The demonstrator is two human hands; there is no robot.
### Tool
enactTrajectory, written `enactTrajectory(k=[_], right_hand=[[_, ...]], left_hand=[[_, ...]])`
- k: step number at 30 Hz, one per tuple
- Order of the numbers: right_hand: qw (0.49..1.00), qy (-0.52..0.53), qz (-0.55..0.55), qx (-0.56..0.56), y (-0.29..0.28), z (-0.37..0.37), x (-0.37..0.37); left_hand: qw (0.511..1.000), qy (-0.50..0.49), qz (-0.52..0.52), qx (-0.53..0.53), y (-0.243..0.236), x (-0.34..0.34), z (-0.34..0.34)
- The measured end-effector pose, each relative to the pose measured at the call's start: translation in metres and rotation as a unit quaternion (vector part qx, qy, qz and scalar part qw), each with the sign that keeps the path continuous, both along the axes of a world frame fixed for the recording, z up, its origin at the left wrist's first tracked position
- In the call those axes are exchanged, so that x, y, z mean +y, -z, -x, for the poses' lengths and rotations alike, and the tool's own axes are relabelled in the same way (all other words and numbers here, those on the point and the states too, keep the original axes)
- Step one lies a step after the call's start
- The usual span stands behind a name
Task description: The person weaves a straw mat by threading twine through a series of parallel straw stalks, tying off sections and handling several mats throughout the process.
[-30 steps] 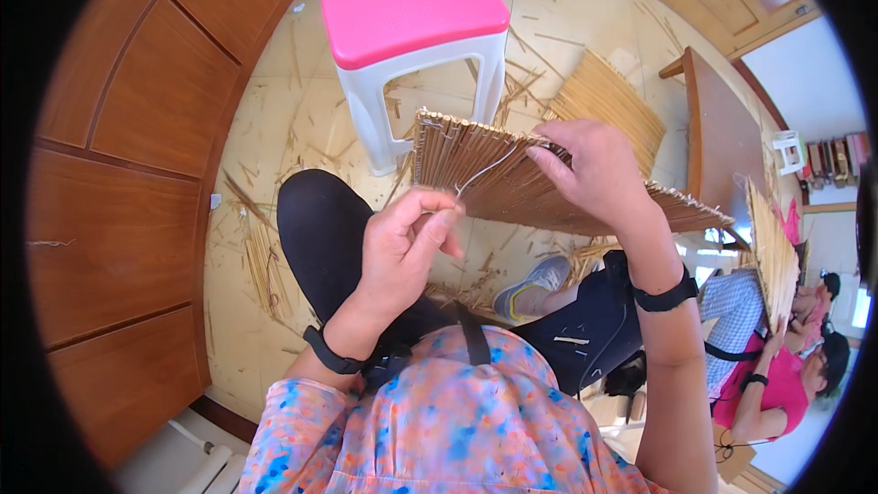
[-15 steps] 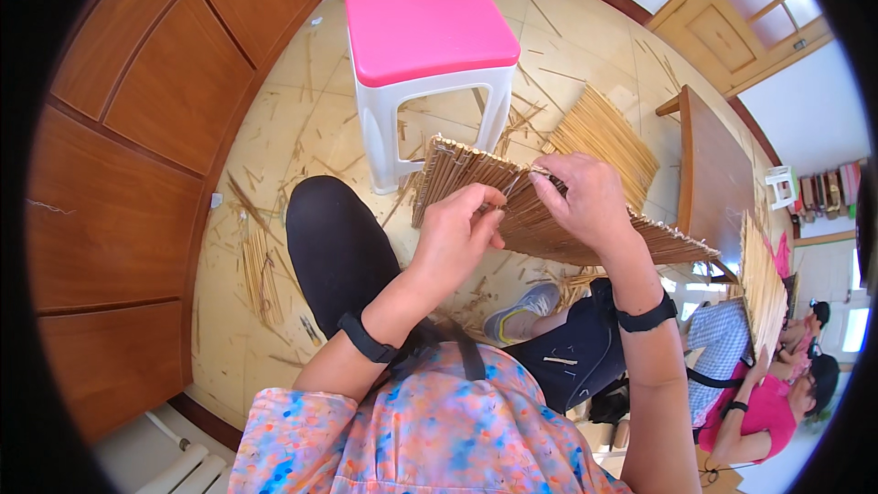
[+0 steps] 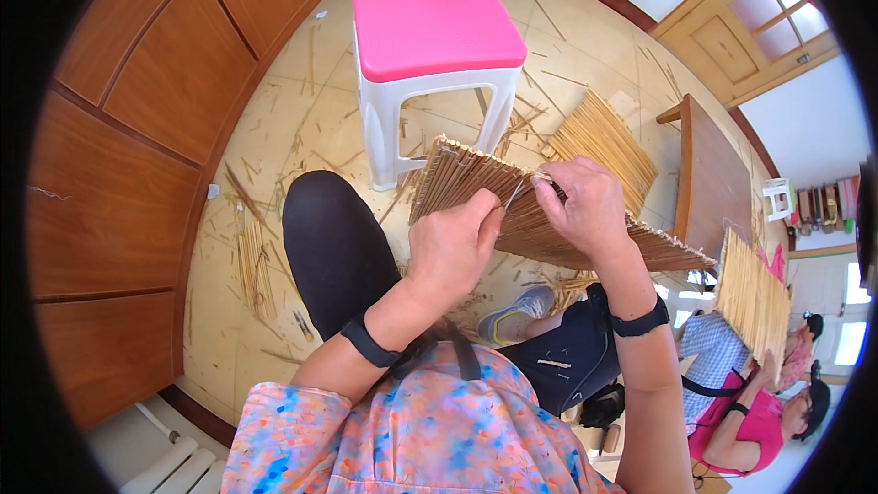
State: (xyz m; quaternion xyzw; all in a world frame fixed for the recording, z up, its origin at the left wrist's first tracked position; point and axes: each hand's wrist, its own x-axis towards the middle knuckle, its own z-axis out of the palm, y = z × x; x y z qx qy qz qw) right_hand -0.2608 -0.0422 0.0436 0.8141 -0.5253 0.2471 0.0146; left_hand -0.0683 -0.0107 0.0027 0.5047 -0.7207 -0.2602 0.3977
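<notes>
A mat of brown reed stalks hangs tilted in front of me, its upper edge bound with knotted pale thread. My right hand pinches that edge near its middle, thumb and fingers closed on it. My left hand is closed in a fist in front of the mat, left of the right hand. A thin white thread runs from the mat's edge down to the left fist, which grips it. The thread's end is hidden inside the fingers.
Beyond the mat stands a white stool with a pink seat. Another reed mat lies on the floor by a brown wooden table. Loose stalks litter the tiles. At right, a person in pink holds a pale reed mat.
My left hand has gone from a loose pinch to a tight fist, turned with its back up, and the thread now runs taut. The co-worker's mat has swung leftward.
</notes>
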Motion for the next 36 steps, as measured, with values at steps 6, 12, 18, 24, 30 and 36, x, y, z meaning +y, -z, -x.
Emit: enactTrajectory(k=[6,12,18,24,30,36], right_hand=[[1.0,0.001,0.008,0.006,0.004,0.0,-0.003],[1.0,0.004,0.013,0.006,0.005,0.001,-0.004],[1.0,0.003,0.013,0.009,0.004,0.0,-0.004],[1.0,0.003,0.015,0.001,0.004,0.0,-0.005],[1.0,-0.001,0.021,0.003,0.005,0.001,-0.005],[1.0,-0.003,0.021,0.003,0.005,0.0,-0.005]], left_hand=[[0.995,0.033,-0.056,0.077,0.012,-0.001,0.001],[0.99,0.055,-0.083,0.104,0.006,0.001,0.001],[0.979,0.057,-0.117,0.155,0.009,0.004,0.002],[0.978,0.06,-0.13,0.151,0.005,0.002,0.002],[0.979,0.056,-0.122,0.153,0.002,0.001,0.004],[0.98,0.052,-0.116,0.153,0.005,0.001,0.004]])
